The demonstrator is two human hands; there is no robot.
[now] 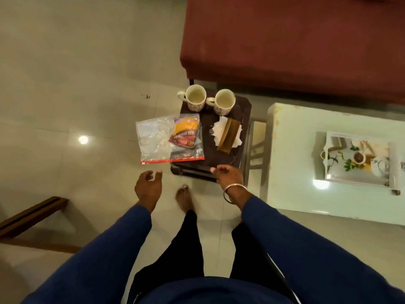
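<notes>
Both of your grips are empty. Your left grip (148, 187) hangs over the floor (87, 62) with its fingers loosely curled and apart from the thumb. It is just short of the near corner of the zip bag (153, 139).

Your right grip (229, 175), with a bangle (234, 186) at the wrist, is also loosely curled and holds nothing. It is at the near edge of the small dark desk (219, 154), and you cannot tell whether it touches the edge.

The zip bag lies flat on the left side of that desk, with about half of it sticking out over the floor and its red seal strip facing you. Inside it, at the desk end, is a snack packet (186, 132), yellow above and red below. The packet's white lettering is upside down to you and too blurred to read with certainty.

At the back of the desk stand the first mug (195, 98) and, just beside it, the second mug (224, 102). Both have pale insides and handles pointing left. In front of the second mug a brown comb (226, 137) lies on a white tissue (237, 137).

A red sofa (295, 40) is behind the desk. On your right is a pale glass-topped desk (291, 172) carrying a white tray (350, 180) printed with a tea set. Your bare foot (185, 199) is between your grips, and a wooden frame (32, 212) lies low on your left.
</notes>
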